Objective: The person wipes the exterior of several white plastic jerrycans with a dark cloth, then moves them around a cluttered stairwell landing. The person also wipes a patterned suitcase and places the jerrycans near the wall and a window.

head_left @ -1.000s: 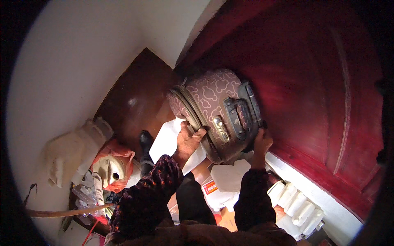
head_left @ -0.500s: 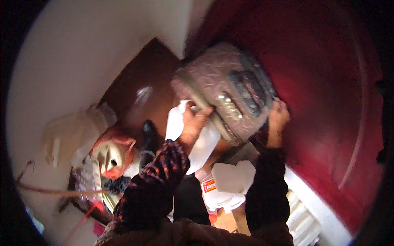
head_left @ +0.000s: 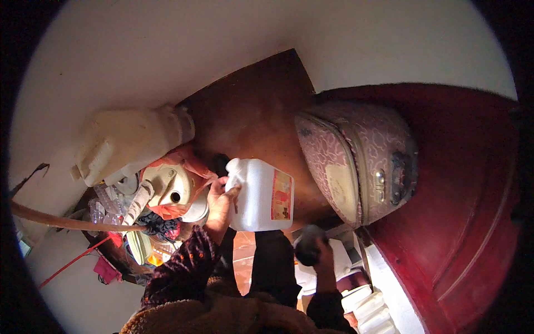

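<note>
A white plastic jug [head_left: 255, 195] with a red-and-yellow label is in my left hand [head_left: 219, 205], its fingers closed near the jug's neck. Lower down, my right hand [head_left: 325, 259] is closed on a dark rounded object [head_left: 307, 245], too blurred to name. Beyond and to the right of the jug, a pinkish patterned suitcase [head_left: 384, 150] leans by the red panel. Neither hand touches it.
On the left are a large cream jug [head_left: 130, 139] and a cream plastic container [head_left: 161, 195] in a reddish bag. A brown wooden stick [head_left: 72, 222] juts in from the left. White containers [head_left: 339, 253] sit by my right hand. A red panel [head_left: 445, 183] borders the right.
Both hands have come off the suitcase, which now sits farther right in view. My left hand has drawn back with the white jug; my right hand has dropped lower and holds the dark object.
</note>
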`<control>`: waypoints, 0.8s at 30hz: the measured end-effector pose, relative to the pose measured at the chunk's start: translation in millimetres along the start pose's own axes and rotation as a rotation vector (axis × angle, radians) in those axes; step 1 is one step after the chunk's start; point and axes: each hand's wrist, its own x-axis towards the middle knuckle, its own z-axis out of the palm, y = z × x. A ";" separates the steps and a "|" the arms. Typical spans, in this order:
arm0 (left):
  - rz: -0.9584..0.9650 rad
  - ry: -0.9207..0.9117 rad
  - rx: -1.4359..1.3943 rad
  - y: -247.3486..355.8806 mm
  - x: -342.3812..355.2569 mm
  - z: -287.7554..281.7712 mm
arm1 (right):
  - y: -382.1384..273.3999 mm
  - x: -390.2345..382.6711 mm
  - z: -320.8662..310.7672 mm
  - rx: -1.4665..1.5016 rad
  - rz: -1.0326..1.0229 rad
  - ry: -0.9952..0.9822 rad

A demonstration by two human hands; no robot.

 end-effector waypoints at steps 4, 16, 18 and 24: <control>-0.004 0.030 -0.112 5.7 21.0 -46.0 | -23.9 45.5 145.5 -0.423 -0.357 -0.061; -0.103 0.174 -0.251 -67.8 78.5 -57.2 | -107.6 414.2 342.4 -1.054 -0.737 0.204; -0.117 0.119 -0.362 -83.7 91.1 -59.6 | -109.9 473.5 351.6 -0.887 -0.808 0.207; -0.282 0.118 -0.368 -75.1 110.4 -81.5 | -118.9 613.4 365.6 -1.249 -0.948 0.228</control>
